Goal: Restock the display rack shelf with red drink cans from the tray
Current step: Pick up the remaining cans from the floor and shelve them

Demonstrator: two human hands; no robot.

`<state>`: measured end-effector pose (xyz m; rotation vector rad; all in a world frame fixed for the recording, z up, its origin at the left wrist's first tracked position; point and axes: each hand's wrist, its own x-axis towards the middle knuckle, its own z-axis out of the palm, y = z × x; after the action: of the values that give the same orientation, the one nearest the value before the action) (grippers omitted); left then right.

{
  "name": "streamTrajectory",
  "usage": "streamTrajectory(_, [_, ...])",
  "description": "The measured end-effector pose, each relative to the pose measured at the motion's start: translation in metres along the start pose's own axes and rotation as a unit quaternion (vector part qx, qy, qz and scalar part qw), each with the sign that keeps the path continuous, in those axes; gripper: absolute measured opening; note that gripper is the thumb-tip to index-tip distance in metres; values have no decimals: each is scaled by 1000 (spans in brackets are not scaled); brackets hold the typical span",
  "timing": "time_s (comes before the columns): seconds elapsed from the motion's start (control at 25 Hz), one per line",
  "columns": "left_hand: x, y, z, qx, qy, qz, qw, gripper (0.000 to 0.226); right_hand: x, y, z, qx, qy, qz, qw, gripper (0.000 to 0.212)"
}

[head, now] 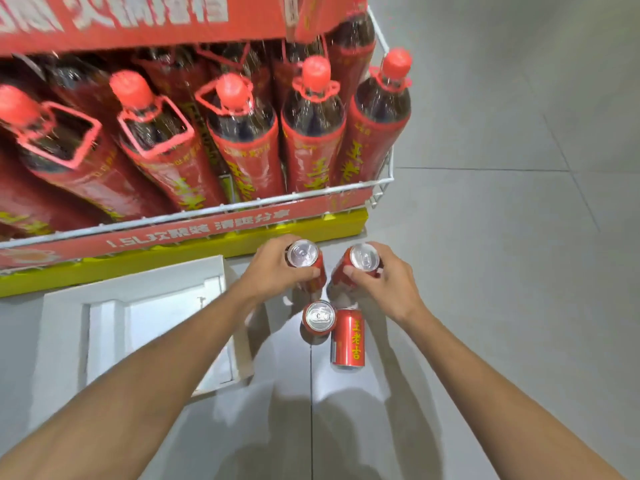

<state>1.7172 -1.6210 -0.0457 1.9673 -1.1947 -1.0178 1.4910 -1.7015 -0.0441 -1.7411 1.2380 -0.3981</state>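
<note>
My left hand grips a red drink can from the side, silver top facing up. My right hand grips a second red can right beside it. Both cans are held just above the floor, in front of the rack's lower edge. Below them, a third red can stands upright on the floor, and another red can lies on its side next to it. A white tray lies on the floor to the left, with no cans visible in it.
The white wire display rack shelf above holds several large red-capped drink bottles. A red price strip and a yellow base run beneath it. Grey tiled floor extends to the right.
</note>
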Motion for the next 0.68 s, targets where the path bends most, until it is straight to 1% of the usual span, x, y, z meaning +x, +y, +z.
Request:
streamTrajectory(0.08, [-17, 53, -51, -33, -18, 18, 999, 51, -10, -61, -43, 34, 0, -16, 999, 42])
streamTrajectory(0.2, [-55, 162, -138, -42, -57, 34, 997, 50, -32, -186, -118, 46, -21, -49, 998, 36])
streamTrajectory(0.36, [-117, 340, -265, -34, -105, 64, 992, 47, -73, -378, -235, 30, -38, -70, 996, 30])
streamTrajectory(0.48, [-166, 478, -366, -25, -98, 82, 991, 52, -106, -535, -322, 10, -29, -99, 995, 19])
streamTrajectory(0.56, [-197, 559, -426, -35, -95, 87, 991, 55, -131, -631, -370, -3, -6, -119, 993, 24])
streamTrajectory(0.68, [-241, 667, -511, -8, -59, 127, 990, 53, -163, -760, -425, -61, 39, -170, 983, 57])
